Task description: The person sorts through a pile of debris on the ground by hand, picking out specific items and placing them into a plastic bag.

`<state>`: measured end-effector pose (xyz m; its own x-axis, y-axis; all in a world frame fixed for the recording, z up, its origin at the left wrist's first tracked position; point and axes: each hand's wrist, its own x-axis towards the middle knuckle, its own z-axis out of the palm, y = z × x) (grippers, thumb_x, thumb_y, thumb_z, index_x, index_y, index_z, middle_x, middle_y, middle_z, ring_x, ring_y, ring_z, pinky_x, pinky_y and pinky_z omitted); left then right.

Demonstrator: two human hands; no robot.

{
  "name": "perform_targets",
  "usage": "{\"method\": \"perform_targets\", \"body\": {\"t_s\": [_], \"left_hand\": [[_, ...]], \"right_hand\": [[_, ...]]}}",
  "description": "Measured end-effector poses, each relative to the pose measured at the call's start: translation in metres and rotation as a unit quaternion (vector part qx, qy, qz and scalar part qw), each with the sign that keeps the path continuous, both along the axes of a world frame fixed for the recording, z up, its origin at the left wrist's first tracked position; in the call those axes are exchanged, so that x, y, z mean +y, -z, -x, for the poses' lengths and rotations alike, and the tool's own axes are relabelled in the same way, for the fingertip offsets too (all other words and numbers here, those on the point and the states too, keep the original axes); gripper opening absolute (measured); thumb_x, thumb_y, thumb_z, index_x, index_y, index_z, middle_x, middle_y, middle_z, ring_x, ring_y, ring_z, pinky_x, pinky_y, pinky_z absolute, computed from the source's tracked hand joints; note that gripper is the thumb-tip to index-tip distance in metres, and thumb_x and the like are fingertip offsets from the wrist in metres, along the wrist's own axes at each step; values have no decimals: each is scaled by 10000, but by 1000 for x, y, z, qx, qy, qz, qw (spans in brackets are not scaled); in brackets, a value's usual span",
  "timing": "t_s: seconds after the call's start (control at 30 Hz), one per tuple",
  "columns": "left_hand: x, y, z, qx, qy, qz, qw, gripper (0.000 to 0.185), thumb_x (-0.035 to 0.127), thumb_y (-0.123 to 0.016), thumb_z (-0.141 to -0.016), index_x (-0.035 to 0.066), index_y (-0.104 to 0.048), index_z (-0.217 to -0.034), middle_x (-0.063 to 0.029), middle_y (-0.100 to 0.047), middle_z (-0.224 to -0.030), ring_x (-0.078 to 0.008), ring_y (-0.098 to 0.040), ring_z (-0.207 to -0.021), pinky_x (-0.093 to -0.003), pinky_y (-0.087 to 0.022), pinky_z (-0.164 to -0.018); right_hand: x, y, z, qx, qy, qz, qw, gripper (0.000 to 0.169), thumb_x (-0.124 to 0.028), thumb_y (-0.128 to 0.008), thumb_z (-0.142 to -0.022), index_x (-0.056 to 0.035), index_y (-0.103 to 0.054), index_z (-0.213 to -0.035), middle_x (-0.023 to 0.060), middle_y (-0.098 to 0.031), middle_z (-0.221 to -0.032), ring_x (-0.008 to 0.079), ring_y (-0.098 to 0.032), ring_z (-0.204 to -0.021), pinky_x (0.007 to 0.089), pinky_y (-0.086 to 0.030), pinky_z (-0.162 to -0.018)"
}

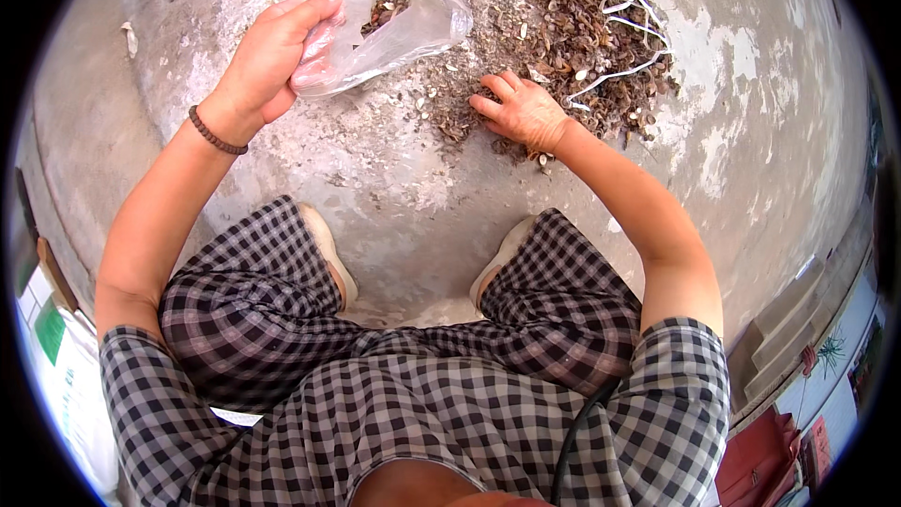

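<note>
My left hand [271, 53], with a dark bead bracelet [215, 134] on its wrist, grips a clear plastic bag [394, 60] by one side. The bag's mouth gapes, and some brown bits show within its outline; whether they lie inside or behind it I cannot tell. My right hand [524, 113] rests at the near edge of a spread heap of dry brown husks or shells [563, 35]. Its fingers point down into the loose bits, slightly apart. Nothing held shows in them. A thin white cord [633, 70] lies looped over the heap's right side.
The stained concrete floor [732, 127] bears scattered pale flakes. My two shoes [327, 246] stand on it between checked trouser legs. Concrete steps [781, 324] and a dark red object [753, 461] lie at the right rim. A white sack [81, 394] with writing is at the left rim.
</note>
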<state>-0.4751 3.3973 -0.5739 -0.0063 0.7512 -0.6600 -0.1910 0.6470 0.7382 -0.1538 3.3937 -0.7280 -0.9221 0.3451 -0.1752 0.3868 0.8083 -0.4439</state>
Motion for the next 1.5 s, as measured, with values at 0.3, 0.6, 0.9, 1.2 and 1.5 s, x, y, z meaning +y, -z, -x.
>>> {"method": "perform_targets", "body": {"t_s": [0.3,0.6,0.9,1.2,1.5], "left_hand": [[-10,-11,-14,-14,40,19,999,149,182,-525,-957,53,-575,-901,20,-534,-751,-52,-450,-574,-205,-388,-490],[-23,-42,-50,30,95,-35,994,160,170,-472,-974,53,-492,-866,-5,-465,-616,-98,-413,-428,-261,-367,-377],[-15,-48,-63,-27,92,-24,995,181,192,-437,-996,56,-475,-883,-20,-494,-644,-125,-472,-474,-273,-412,-427],[9,-30,-24,-44,-66,-39,996,165,185,-475,-969,63,-508,-862,-19,-485,-664,-124,-432,-505,-293,-358,-428],[13,-27,-5,-44,-88,-20,995,169,183,-497,-962,65,-509,-841,-9,-463,-627,-116,-401,-487,-288,-338,-424]], "right_hand": [[20,-34,-8,72,288,277,914,460,-250,-735,-785,-60,-607,-1184,178,-665,-1024,288,-653,-957,369,-511,-850],[47,-151,92,134,297,545,772,389,-269,-697,-839,-34,-625,-1141,86,-667,-981,135,-601,-867,315,-489,-774],[58,-43,150,192,321,580,724,319,-141,-621,-860,10,-558,-1134,172,-613,-1087,296,-620,-961,404,-501,-827],[66,-147,116,137,157,228,951,218,-173,-575,-872,-60,-626,-1051,165,-630,-1068,376,-609,-945,438,-495,-781],[148,-38,-5,-12,406,-127,905,603,-317,-695,-810,-132,-457,-1332,159,-385,-1426,363,-361,-1295,503,-372,-985]]}}
